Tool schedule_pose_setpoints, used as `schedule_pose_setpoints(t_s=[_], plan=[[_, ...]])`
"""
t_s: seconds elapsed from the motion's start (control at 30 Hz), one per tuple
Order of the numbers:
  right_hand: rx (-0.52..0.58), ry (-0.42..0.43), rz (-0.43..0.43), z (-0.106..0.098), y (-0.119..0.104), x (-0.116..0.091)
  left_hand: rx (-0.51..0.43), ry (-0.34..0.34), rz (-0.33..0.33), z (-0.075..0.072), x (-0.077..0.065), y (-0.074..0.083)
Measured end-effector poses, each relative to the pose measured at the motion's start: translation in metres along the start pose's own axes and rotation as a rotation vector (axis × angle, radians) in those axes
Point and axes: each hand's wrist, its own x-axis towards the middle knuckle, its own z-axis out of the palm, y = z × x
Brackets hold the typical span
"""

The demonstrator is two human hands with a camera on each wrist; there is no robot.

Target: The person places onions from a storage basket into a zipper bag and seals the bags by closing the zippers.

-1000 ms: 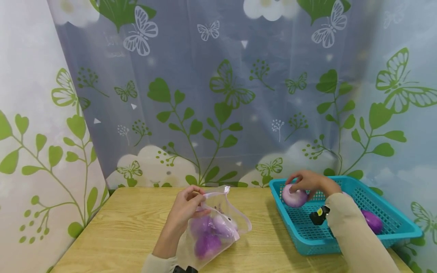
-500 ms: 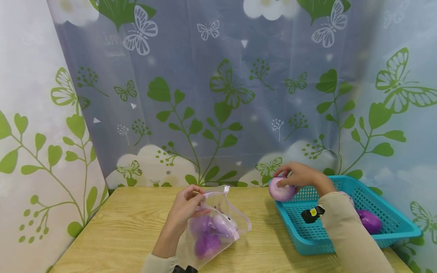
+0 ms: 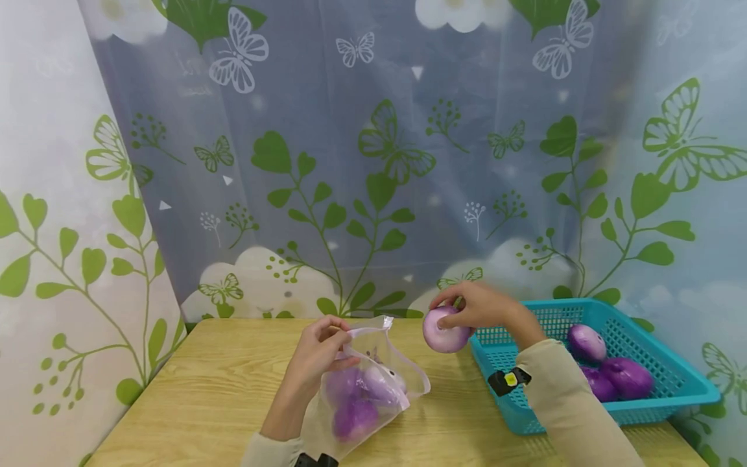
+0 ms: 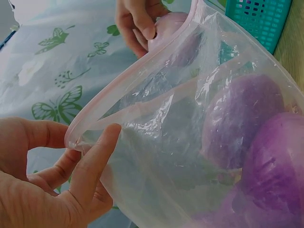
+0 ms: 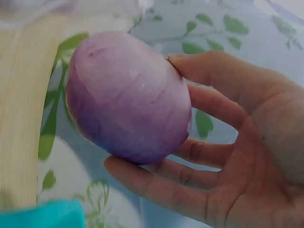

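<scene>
My left hand (image 3: 315, 353) pinches the rim of a clear zip bag (image 4: 147, 166) between thumb and fingers, its mouth gaping to the right. Several purple onions (image 3: 355, 420) show through the plastic. Just right of the bag's mouth and above the table, my right hand (image 3: 481, 308) grips a pale purple-and-white onion (image 3: 436, 332) by thumb and fingertips. The right wrist view gives the same onion (image 5: 126, 99) up close, clear of everything but the hand. In the left wrist view, that onion (image 4: 171, 31) appears beyond the bag's rim.
A turquoise plastic basket (image 3: 537, 423) stands at the right of the table, partly under my right forearm. In its right part lie a pale purple onion (image 3: 586, 344) and two darker ones (image 3: 629, 378). The wooden table (image 3: 222, 383) meets a patterned curtain (image 3: 327, 214) behind.
My right hand has lifted the onion out of the basket and carried it left, over the rim, towards the bag. The left hand and bag have stayed in place.
</scene>
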Motion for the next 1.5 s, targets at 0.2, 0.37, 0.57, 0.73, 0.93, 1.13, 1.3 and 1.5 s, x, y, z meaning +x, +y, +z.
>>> schedule_pose_setpoints(t_s=[0.2,0.37,0.57,0.73,0.93,1.13,1.3,1.5], plan=[[0.029,-0.002,-0.104,0.015,-0.022,0.006,0.007,0.000,0.001,0.000,0.000,0.001],[0.040,0.000,-0.182,0.028,-0.039,0.009,0.008,0.006,0.005,0.001,0.000,0.001],[0.048,0.026,-0.244,0.043,-0.046,0.011,0.009,0.022,-0.003,0.002,0.001,0.001],[0.036,0.051,-0.251,0.055,-0.047,0.011,0.013,0.021,-0.002,0.002,0.000,0.000],[0.014,0.127,-0.215,0.067,-0.051,0.009,0.012,0.008,0.001,0.002,0.000,0.000],[0.010,0.198,-0.151,0.085,-0.054,0.006,0.012,0.004,-0.005,0.002,-0.001,0.000],[0.033,0.243,-0.157,0.095,-0.055,0.003,0.001,0.007,-0.010,0.002,-0.001,0.000],[0.013,0.250,-0.136,0.102,-0.057,-0.005,-0.006,0.007,-0.009,0.003,0.000,0.000]])
